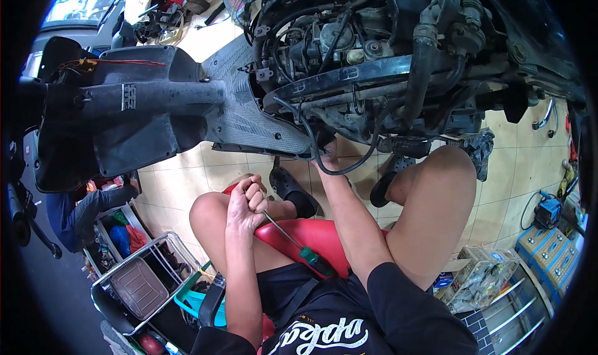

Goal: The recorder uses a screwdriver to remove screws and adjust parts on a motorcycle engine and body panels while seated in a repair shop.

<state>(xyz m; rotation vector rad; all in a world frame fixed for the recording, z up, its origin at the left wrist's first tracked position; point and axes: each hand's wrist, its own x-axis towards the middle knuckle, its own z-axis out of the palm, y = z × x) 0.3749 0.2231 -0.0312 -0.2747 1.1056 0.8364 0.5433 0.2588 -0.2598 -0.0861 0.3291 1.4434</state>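
My left hand [248, 204] is closed in a fist over my left thigh. A screwdriver [314, 260] runs from it by its thin shaft, its green and black handle pointing back toward my lap. My right hand [327, 156] reaches up beneath the edge of the grey footboard [249, 118] of a scooter with its covers partly off. Its fingers are hidden behind that panel and the frame, so what they touch does not show. A black hose [367, 159] loops down beside my right wrist. Above it lies the exposed, dusty engine [336, 40].
I sit on a red stool [293, 233] over a tiled floor [174, 177]. To the left are a wire-framed rack [140, 286] and a person in dark clothes [81, 215]. A crate of parts [483, 277] and a blue case [548, 252] stand at right.
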